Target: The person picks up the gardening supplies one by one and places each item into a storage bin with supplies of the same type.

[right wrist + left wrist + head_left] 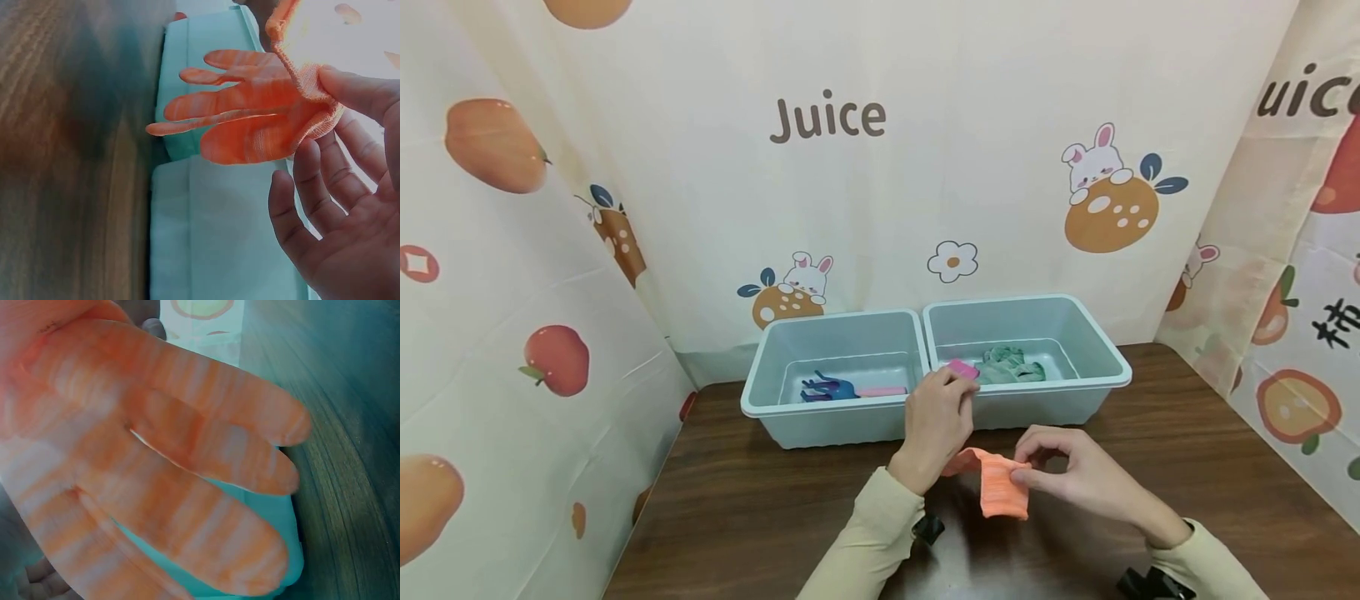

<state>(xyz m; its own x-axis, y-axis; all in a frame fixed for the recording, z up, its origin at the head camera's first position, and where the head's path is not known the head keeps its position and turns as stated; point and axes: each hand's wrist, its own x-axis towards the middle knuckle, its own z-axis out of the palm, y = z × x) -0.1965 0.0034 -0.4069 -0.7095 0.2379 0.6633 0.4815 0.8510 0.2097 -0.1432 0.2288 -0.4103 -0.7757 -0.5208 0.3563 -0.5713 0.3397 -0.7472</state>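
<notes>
An orange striped knitted glove hangs with its fingers downward in the right wrist view. My right hand pinches its cuff between thumb and fingers. Close by, my left hand has bent fingers, and its tips overlap the right bin's front rim in the head view. The cuff's left end passes close to the left palm; I cannot tell whether the left fingers hold it. Filling much of the left wrist view, the same glove hides most of the left hand. A pink piece shows just beyond the left fingertips.
Two pale blue-green bins stand side by side at the table's back. In the left bin lies a blue glove with a pink strip beside it. Crumpled green fabric lies in the right bin. Printed curtains surround the brown table.
</notes>
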